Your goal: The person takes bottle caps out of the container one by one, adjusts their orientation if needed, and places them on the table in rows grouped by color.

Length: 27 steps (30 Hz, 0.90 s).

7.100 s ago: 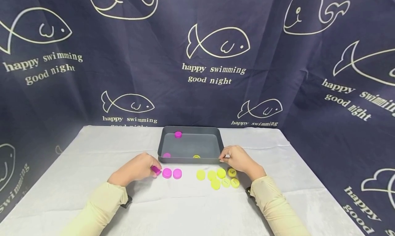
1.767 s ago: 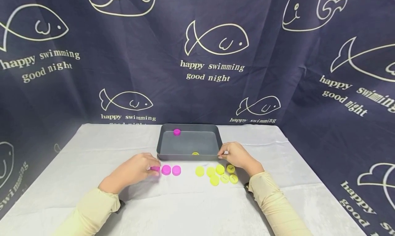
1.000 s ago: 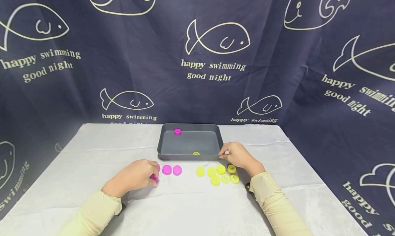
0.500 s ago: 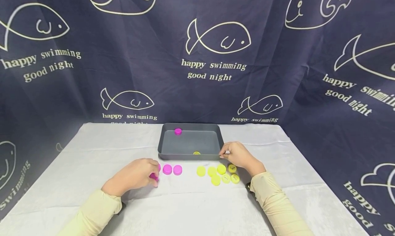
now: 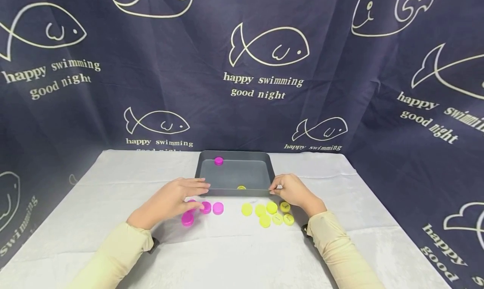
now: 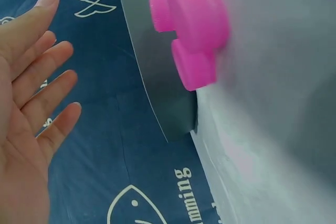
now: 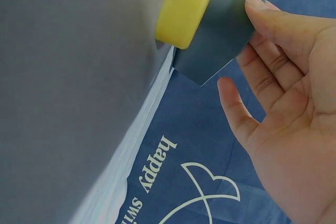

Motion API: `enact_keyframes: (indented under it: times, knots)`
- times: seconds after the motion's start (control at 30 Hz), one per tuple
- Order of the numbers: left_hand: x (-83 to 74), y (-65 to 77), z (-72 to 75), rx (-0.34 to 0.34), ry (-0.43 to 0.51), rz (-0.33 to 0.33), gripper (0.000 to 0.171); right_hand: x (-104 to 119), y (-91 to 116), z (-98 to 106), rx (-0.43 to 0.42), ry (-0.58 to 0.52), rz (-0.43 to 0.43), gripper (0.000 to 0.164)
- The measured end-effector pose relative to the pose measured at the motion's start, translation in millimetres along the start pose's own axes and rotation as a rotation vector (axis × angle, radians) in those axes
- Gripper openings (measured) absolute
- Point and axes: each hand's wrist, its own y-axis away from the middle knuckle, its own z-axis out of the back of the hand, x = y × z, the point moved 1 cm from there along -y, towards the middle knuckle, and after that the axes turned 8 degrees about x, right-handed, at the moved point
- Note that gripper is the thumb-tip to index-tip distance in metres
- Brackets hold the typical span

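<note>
My left hand (image 5: 177, 198) reaches over the near left corner of a dark grey tray (image 5: 227, 193), its fingers straight and holding nothing. Below it on the cloth are several pink bottle caps (image 5: 187, 219); the thumb partly covers two in the head view, but the left wrist view shows the hand (image 6: 31, 93) apart from them. At the near right corner, my right hand (image 5: 293, 191) pinches the tray's wall (image 7: 220, 40) between thumb and fingers. Another pink cap (image 5: 218, 161) lies inside at the back left. A yellow cap (image 5: 241, 188) sits by the front wall, partly hidden.
Several yellow caps (image 5: 265, 220) lie in a loose group in front of the tray's right half, close to my right forearm. White cloth (image 5: 242, 255) covers the table. A dark blue curtain (image 5: 242, 125) hangs right behind the tray.
A pink cap once at the tray's front left now lies on the cloth, nearest me. My left hand has let go of it and moved forward, fingers extended. The right hand stays put.
</note>
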Motion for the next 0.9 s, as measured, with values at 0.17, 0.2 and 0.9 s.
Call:
enact_keyframes:
  times: [0.17, 0.2, 0.9]
  knots:
    - [7.0, -24.1, -2.2, -0.009, 0.013, -0.031, 0.047, -1.0, 0.8, -1.5, -0.009, 0.002, -0.003, 0.008]
    - [8.3, -30.6, -3.6, -0.006, 0.013, -0.04, 0.046, -1.3, 1.1, -1.5, -0.01, 0.004, -0.006, 0.008]
    - [25.4, -125.1, -62.5, 0.383, 0.136, -0.021, 0.021, -1.4, 0.8, -0.4, -0.014, 0.01, 0.016, 0.007]
